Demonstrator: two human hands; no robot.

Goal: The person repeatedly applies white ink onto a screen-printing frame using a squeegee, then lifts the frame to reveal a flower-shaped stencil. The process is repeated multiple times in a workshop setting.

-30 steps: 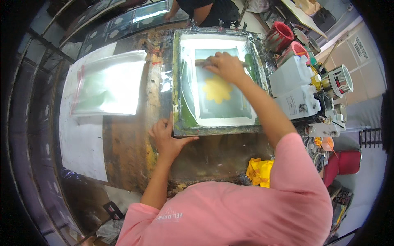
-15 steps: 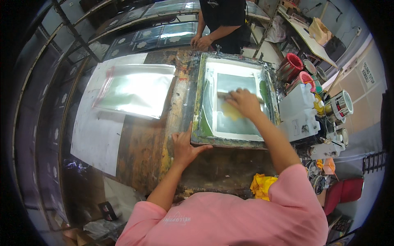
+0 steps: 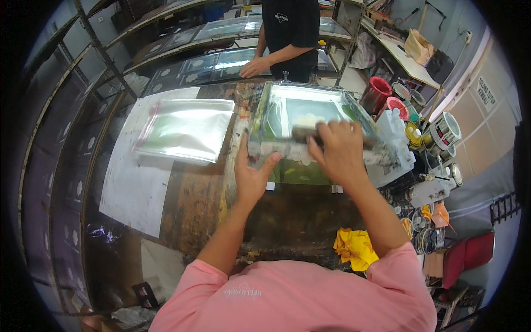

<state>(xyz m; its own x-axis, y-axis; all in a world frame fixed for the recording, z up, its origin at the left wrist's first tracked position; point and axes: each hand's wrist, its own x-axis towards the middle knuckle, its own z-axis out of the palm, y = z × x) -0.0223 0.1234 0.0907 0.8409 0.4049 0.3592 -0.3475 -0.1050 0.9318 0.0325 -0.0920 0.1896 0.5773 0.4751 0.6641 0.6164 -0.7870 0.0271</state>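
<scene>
A paint-stained screen printing frame [image 3: 276,147] stands tilted on the worktable, its near edge raised. Under that edge shows a green sheet [image 3: 301,176] with pale shapes and small white tabs. At the frame's near left corner, my left hand [image 3: 251,177] grips it, thumb stretched along the near side. My right hand [image 3: 342,152] is closed around a dark-handled squeegee [image 3: 308,134], blurred a little, over the near part of the screen. A pale flower-like shape [image 3: 307,119] shows in the mesh just beyond the squeegee.
Left of the frame, a stack of shiny clear plastic sheets [image 3: 188,130] lies on white paper [image 3: 127,182]. Ink cans [image 3: 377,94] and white jugs [image 3: 390,130] crowd the right side. A crumpled yellow cloth [image 3: 354,249] sits near me. Across the table stands a person [image 3: 290,39] by drying racks [image 3: 221,63].
The frame's near edge has risen, uncovering the green sheet. My right hand and squeegee have come toward the near side. The other person's hands have moved left, onto the rack.
</scene>
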